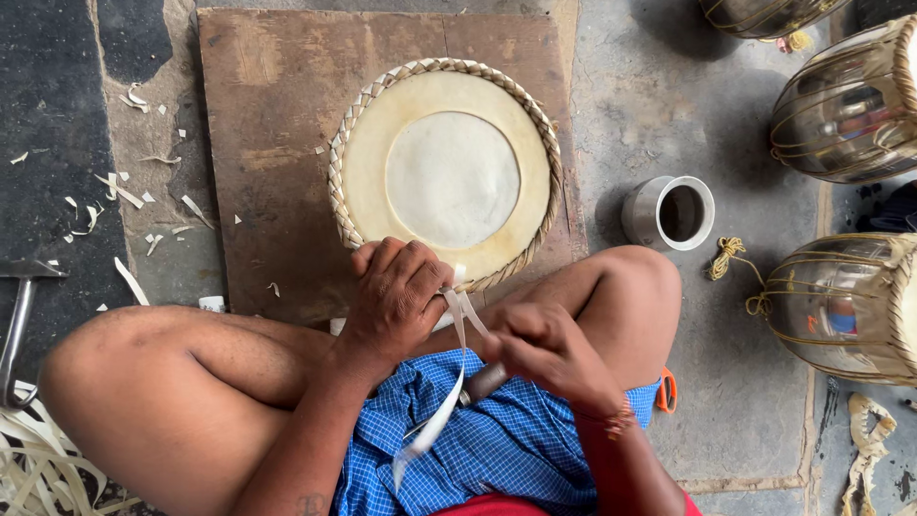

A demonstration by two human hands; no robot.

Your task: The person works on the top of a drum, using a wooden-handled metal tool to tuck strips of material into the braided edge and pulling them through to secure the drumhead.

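Pale hide strip (457, 330) pinched in closed left hand (396, 296); right hand (549, 354) grips a metal tool (482, 382) beside braided round drumhead (444, 172).

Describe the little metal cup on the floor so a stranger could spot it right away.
Start at the brown board carrying the round drum head. Just right of it, on the grey floor above the person's knee, stands the cup. It's small, open-topped and dark inside, unlike the big shiny drums.
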